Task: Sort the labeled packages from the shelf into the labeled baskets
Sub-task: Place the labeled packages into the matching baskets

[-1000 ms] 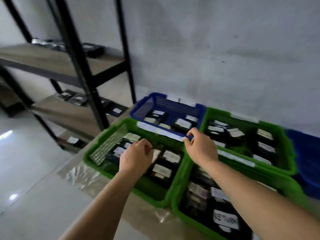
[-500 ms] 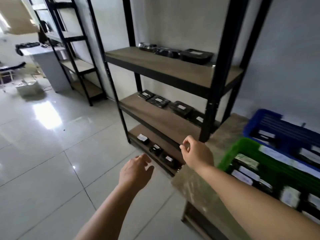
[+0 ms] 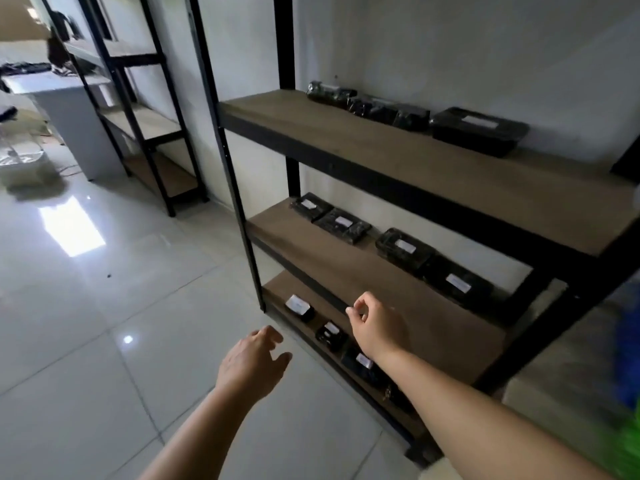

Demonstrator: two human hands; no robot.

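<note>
On the black-framed shelf unit [image 3: 412, 157] in front of us, plenty of sorting is left: we count a row of dark packages on the top board, among them a large black lidded tray [image 3: 479, 130] at the far right; four labelled packages on the middle board, such as the one with a white label [image 3: 458, 283] nearest the right post; and at least three small labelled packages on the bottom board, the leftmost [image 3: 300, 307] well clear of our reach. Our left hand [image 3: 252, 364] hangs over the tiled floor [image 3: 86, 323] with its fingers loosely spread and nothing in it. Our right hand [image 3: 375, 326] is just in front of the middle board's edge, thumb and forefinger curled toward each other, yet pinching no package that we can make out. The baskets are barely visible, only a blurred blue and green edge [image 3: 628, 410] at the far right, so we cannot tell how much they hold. We judge the task mid-course, with the next pickup not yet begun.
</note>
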